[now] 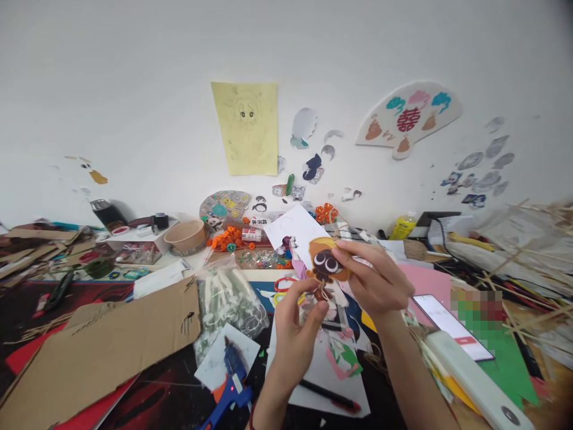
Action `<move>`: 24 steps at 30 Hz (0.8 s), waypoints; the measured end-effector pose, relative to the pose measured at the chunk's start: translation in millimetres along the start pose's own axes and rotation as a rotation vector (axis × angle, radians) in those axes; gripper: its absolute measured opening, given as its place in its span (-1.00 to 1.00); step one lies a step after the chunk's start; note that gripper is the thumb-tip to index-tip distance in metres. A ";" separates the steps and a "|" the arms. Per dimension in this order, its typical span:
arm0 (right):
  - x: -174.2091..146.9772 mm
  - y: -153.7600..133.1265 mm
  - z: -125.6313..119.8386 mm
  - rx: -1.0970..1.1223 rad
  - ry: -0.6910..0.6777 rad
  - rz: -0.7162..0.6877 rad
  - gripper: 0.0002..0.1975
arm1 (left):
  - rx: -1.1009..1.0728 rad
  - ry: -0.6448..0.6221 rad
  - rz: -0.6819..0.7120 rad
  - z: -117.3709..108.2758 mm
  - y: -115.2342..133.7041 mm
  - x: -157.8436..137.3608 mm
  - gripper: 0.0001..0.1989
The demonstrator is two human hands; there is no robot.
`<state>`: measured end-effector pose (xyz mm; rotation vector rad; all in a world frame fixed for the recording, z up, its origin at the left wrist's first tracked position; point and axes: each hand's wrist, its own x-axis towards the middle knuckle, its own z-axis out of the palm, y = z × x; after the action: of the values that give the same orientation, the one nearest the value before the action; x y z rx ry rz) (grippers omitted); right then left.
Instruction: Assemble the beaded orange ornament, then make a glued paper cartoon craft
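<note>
A flat cartoon cutout [326, 264] with a yellow hood and big dark-ringed eyes is held up above the cluttered desk. My right hand [380, 278] pinches its upper right edge between thumb and fingers. Below it, the thumb and index finger of my left hand [295, 334] close around a small brown piece [323, 293] with a thin pale string on it. Whether that piece is joined to the cutout I cannot tell. Behind my hands lies a white paper sheet [298, 236], and orange-handled scissors [285, 283] show just left of the cutout.
A blue hot glue gun [230, 394] rests at the front, near a black pen [329, 394]. Cardboard [111, 352] and a bag of pale sticks [228, 295] lie left. A phone [452, 328], a long white tool [474, 379] and thin wooden sticks [528, 286] are right.
</note>
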<state>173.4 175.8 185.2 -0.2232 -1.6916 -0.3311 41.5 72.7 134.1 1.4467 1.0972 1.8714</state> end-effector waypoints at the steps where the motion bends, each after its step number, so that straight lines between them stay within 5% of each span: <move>1: -1.2 1.0 1.4 0.022 -0.002 0.032 -0.48 | -0.015 0.006 -0.001 1.6 -0.8 0.9 -0.79; 6: -2.0 1.0 6.7 0.319 -0.019 0.451 -0.66 | 0.024 0.037 0.016 12.1 -3.7 10.0 -0.80; 10: -2.9 5.1 5.2 0.621 0.000 0.818 -0.44 | 0.137 0.065 0.095 23.3 -5.0 24.3 -0.81; 13: -5.8 14.2 -0.1 0.788 -0.069 0.951 -0.64 | 0.250 0.067 0.159 32.6 -6.4 36.4 -0.84; 15: -7.5 20.1 -3.5 0.893 -0.113 0.970 -0.59 | 0.294 0.052 0.196 38.9 -7.7 44.2 -0.84; 20: -6.7 28.2 -9.5 0.631 -0.063 1.107 -0.77 | 0.376 -0.084 0.263 52.3 -9.9 60.4 -0.81; 24: -3.9 34.8 -14.4 0.407 -0.055 1.156 -0.73 | 0.607 -0.110 0.320 58.2 -10.9 68.7 -0.77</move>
<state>199.0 203.7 186.3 -0.8415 -1.3847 0.8690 76.6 149.7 166.8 2.1411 1.5349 1.7029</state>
